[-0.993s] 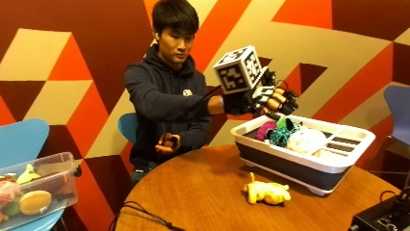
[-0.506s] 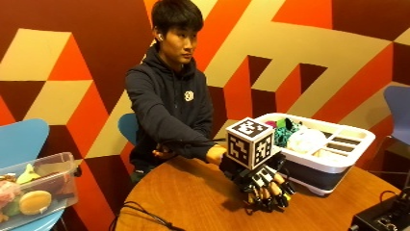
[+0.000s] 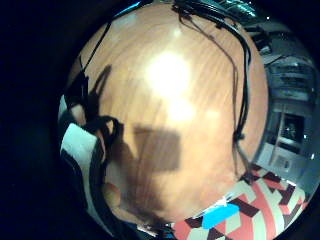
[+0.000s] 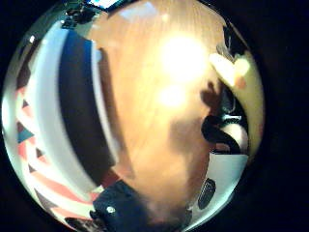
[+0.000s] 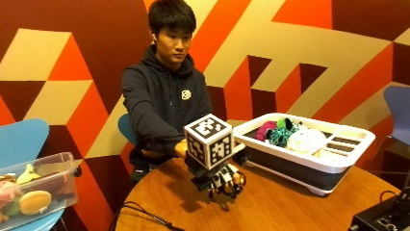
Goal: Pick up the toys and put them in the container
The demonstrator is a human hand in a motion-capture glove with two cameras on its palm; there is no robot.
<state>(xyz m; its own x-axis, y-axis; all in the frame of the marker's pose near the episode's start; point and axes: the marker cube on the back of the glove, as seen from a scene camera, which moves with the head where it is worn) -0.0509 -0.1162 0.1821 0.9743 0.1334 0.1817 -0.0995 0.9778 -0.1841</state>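
now the right hand hangs over the table, its grip seemingly closed.

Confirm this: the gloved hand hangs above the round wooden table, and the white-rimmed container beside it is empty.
Not quite. The gloved hand does hang above the round wooden table, but the white-rimmed container beside it is not empty: the outside view shows a pink toy, a green toy and a white ball already inside it.
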